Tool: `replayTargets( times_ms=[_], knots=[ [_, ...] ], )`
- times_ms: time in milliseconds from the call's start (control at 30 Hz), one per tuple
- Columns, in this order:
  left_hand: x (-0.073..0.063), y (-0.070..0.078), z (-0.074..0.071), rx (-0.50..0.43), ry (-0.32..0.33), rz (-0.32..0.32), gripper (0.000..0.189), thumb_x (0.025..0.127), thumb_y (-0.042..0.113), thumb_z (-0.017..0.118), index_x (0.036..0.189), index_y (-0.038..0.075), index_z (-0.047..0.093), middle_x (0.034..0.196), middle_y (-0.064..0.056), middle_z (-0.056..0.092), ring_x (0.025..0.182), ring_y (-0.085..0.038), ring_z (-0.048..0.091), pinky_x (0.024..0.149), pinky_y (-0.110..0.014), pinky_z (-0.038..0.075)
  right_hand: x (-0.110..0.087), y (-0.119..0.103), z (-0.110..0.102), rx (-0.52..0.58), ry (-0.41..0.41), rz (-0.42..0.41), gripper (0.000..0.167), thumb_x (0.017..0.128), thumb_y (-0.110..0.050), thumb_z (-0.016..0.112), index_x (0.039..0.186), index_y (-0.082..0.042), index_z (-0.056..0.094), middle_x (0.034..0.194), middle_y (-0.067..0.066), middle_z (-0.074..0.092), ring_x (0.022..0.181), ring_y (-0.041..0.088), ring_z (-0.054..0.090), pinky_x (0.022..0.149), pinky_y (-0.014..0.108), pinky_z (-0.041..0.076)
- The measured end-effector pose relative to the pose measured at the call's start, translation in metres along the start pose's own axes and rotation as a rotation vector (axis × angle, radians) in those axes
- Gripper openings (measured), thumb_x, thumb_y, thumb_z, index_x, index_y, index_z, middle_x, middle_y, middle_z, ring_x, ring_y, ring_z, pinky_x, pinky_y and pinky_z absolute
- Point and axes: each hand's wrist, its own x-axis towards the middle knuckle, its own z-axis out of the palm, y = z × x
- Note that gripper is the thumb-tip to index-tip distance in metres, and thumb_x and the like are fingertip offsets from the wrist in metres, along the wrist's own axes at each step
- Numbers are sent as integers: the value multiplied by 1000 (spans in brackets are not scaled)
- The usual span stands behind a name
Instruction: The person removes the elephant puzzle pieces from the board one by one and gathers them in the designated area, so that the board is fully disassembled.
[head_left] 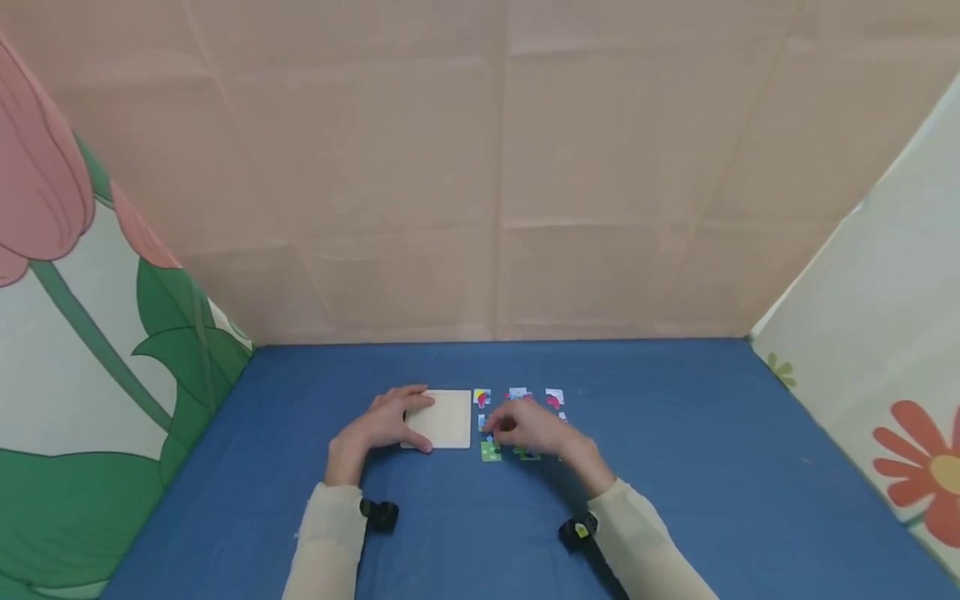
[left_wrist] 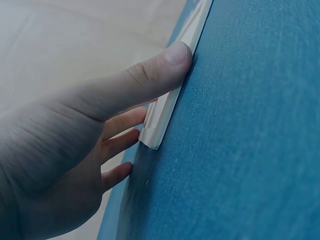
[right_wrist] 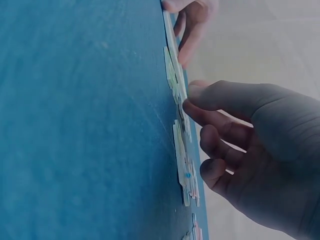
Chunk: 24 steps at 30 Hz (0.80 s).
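Note:
A pale square puzzle tray (head_left: 448, 419) lies flat on the blue cloth. My left hand (head_left: 384, 421) rests over its left side with fingers spread; in the left wrist view the straight thumb (left_wrist: 155, 70) lies along the tray's near edge (left_wrist: 162, 120). To the right of the tray are several colourful jigsaw pieces, spaced apart in rows. My right hand (head_left: 531, 427) is among them, thumb and index finger pinching a blue jigsaw piece (head_left: 483, 423) in the column closest to the tray. Its other fingers (right_wrist: 214, 170) are curled. The hand partly hides the middle pieces.
A green jigsaw piece (head_left: 491, 452) lies just in front of the right fingertips. Another piece (head_left: 554, 397) sits at the back right of the group. The blue tablecloth (head_left: 712, 467) meets a beige backdrop (head_left: 495, 208) behind, with flower-printed cloth on both sides.

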Motion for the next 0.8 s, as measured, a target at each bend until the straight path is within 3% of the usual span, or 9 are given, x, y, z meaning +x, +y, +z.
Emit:
replayTargets(
  times_ms=[200, 533, 667, 800],
  knots=[
    [2, 2, 0, 0, 10, 9, 87, 69, 48, 88, 145, 22, 53, 160, -2, 36, 148, -33, 27, 119, -63, 16, -4, 2, -8, -28, 80, 16, 19, 91, -9, 69, 109, -12, 75, 102, 1, 70, 85, 11, 58, 76, 28, 52],
    [2, 2, 2, 8, 6, 0, 87, 69, 47, 88, 145, 23, 53, 160, -1, 36, 148, -33, 26, 119, -64, 16, -17, 12, -30, -76, 200, 46, 21, 93, -12, 68, 113, -8, 73, 97, -1, 69, 75, 11, 57, 63, 25, 49],
    [3, 2, 2, 10, 8, -3, 87, 69, 48, 88, 145, 23, 53, 160, -1, 36, 149, -33, 26, 119, -63, 15, -21, 14, -35, -42, 214, 98, 22, 94, -13, 66, 115, -7, 72, 96, 1, 68, 70, 17, 59, 57, 27, 50],
    [3, 3, 2, 6, 9, -3, 87, 69, 48, 88, 145, 23, 53, 160, -1, 36, 149, -33, 26, 118, -64, 16, -23, 18, -41, -68, 261, 113, 22, 93, -14, 68, 114, -7, 72, 96, 2, 67, 75, 18, 60, 61, 28, 51]
  ],
)
